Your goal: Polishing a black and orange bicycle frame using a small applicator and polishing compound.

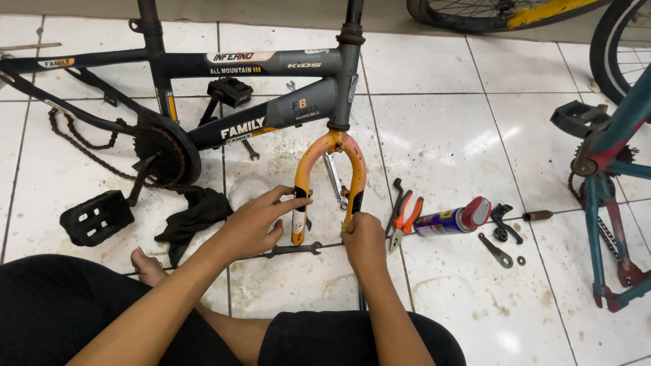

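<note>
Bike workshop: frames point(203, 68), tools point(405, 211) on floor

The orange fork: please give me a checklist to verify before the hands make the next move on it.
1. Left hand touches left fork leg: ok.
2. Right hand at right fork leg tip: ok.
3. Orange fork seated in grey bicycle frame: ok.
4. Firm grip of right hand: cannot tell, fingers hidden.
5. Pliers and spray can near right hand: ok.
6. Flat wrench lying under the fork: ok.
</note>
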